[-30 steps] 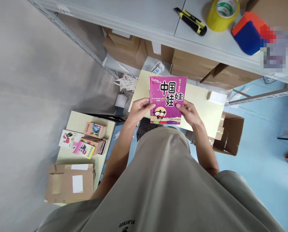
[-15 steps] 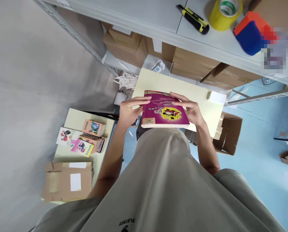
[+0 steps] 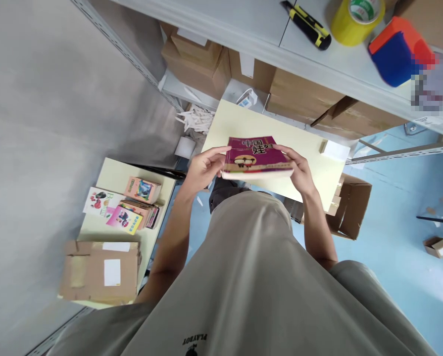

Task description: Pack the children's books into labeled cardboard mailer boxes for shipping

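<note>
A thick purple paperback book (image 3: 258,157) is held in front of my body, above the pale yellow table (image 3: 228,118). Large outlined characters and a small cartoon in a cream circle mark its cover. My left hand (image 3: 205,168) grips the left edge, fingertips at the upper left corner. On the opposite edge my right hand (image 3: 298,170) is closed, fingers over the cover and thumb out of sight beneath. The book's pale page edges face me.
Left, a side table (image 3: 112,173) bears several books and a flattened-looking cardboard box (image 3: 100,272). Ahead, a grey shelf (image 3: 251,24) holds a box cutter (image 3: 308,25), yellow tape (image 3: 355,22) and a red-blue object (image 3: 395,54). An open carton (image 3: 349,207) stands right.
The book has been turned over: the side with the yellow cartoon patch no longer shows, and the side with large characters faces up. Both hands still hold it. The view has shifted slightly.
</note>
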Available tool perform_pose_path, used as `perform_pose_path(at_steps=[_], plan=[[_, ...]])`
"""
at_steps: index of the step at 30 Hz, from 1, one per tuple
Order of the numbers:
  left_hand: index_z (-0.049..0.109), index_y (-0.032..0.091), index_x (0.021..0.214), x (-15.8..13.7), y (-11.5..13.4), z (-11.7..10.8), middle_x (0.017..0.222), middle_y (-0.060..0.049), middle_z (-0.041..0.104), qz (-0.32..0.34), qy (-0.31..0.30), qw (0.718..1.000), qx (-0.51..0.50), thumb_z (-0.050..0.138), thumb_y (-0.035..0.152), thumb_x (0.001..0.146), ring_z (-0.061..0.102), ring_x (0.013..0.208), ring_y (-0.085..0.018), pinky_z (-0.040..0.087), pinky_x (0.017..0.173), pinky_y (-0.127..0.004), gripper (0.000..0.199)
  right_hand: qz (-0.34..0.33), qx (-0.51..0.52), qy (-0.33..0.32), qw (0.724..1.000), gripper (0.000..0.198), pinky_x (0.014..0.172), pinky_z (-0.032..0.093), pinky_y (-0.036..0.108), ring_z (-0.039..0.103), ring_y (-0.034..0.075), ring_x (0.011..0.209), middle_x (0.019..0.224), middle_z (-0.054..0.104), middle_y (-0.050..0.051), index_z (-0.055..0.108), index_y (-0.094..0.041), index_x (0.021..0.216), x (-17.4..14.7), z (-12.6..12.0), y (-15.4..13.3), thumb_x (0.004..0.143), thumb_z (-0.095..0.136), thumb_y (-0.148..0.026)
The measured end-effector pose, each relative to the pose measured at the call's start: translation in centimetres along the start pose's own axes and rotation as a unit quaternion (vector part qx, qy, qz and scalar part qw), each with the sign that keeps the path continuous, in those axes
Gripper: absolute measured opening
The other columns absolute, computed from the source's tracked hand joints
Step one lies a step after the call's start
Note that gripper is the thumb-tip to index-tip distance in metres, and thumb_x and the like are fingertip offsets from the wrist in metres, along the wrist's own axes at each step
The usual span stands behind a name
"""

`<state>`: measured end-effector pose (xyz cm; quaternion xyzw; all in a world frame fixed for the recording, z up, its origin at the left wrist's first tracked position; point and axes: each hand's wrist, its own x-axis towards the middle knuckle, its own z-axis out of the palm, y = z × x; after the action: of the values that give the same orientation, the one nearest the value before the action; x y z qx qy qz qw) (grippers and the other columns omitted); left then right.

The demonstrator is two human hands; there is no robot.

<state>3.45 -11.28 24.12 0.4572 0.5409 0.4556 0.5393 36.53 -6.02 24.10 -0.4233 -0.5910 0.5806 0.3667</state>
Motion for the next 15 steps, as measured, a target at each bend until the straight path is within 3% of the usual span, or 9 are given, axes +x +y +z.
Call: perform_pose_path(at_steps=[2,5,7,10,15], plan=[[0.085,0.019,0.13,0.1,0.0,0.5,0.105,-0.012,0.092,-0.024,0.0,1.0,-0.005,0.101,0.079,0.085,0.083,0.068,-0.022,0.063,0.06,-0.031,0.076,0.022,0.032,-0.002,0.999,0.066,0.11,0.077,0.055,0.09,0.035,0.12,0.12,0.094,0.009,0.088,-0.03,0.131,0.1,0.4,-0.1,0.095,0.093,-0.084],[0.082,0.019,0.102,0.5,-0.5,1.6,0.079,-0.008,0.086,-0.049,0.039,0.998,-0.003,0.095,0.088,0.086,0.077,0.057,-0.019,0.058,0.054,-0.028,0.072,0.08,0.059,0.01,0.995,0.066,0.09,0.081,0.051,0.093,0.033,0.09,0.087,0.091,0.008,0.084,-0.025,0.11,0.4,1.5,0.1,0.091,0.094,-0.087],[0.076,0.022,0.09,0.8,-1.0,2.2,0.063,-0.004,0.077,-0.057,0.071,0.996,-0.008,0.09,0.093,0.088,0.074,0.052,-0.019,0.057,0.053,-0.027,0.073,0.104,0.063,0.014,0.993,0.068,0.08,0.081,0.047,0.091,0.031,0.078,0.077,0.087,0.007,0.08,-0.024,0.101,0.5,2.1,0.4,0.091,0.092,-0.09],[0.077,0.022,0.095,0.9,-1.4,2.5,0.065,-0.005,0.079,-0.06,0.089,0.994,-0.014,0.09,0.096,0.086,0.081,0.061,-0.022,0.062,0.058,-0.028,0.076,0.098,0.073,0.017,0.992,0.07,0.084,0.081,0.048,0.092,0.032,0.081,0.08,0.089,0.007,0.078,-0.025,0.101,0.6,2.4,0.6,0.089,0.092,-0.093],[0.09,0.017,0.11,0.8,-1.2,1.5,0.094,-0.014,0.091,-0.063,0.082,0.995,-0.001,0.076,0.097,0.096,0.092,0.104,-0.036,0.074,0.08,-0.037,0.082,0.106,0.078,0.041,0.99,0.078,0.1,0.077,0.051,0.091,0.033,0.107,0.097,0.091,0.011,0.08,-0.026,0.11,0.4,1.6,1.8,0.099,0.069,-0.102]])
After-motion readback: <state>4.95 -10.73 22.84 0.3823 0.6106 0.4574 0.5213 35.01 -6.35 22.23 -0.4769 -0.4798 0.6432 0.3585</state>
